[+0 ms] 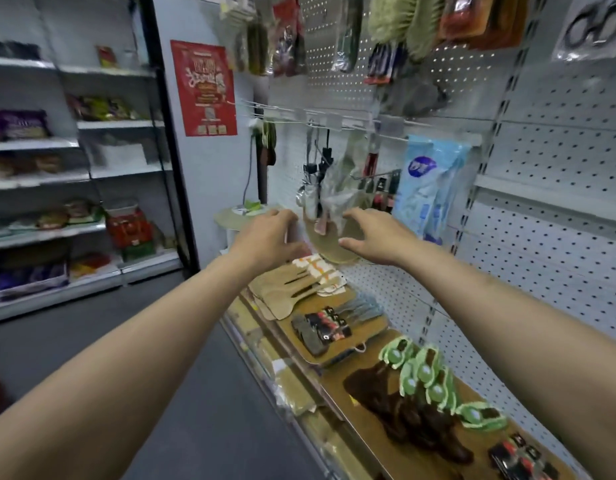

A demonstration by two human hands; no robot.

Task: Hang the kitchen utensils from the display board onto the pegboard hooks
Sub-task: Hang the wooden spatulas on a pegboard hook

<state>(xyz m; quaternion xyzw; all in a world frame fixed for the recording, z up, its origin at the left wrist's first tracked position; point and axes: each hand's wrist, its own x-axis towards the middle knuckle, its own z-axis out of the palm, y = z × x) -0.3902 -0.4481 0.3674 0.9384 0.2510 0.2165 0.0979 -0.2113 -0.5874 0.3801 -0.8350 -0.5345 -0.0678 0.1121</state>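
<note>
Both hands are reaching up toward a bagged round utensil (334,237) hanging in front of the pegboard (559,150), its long axis running roughly vertical from the hook rail (334,121) down. The left hand (268,237) is closing in from its left, fingers curled, though whether they are gripping is unclear. The right hand (372,237) is nearing from the right, fingers spread, thumb just under the disc's rim
</note>
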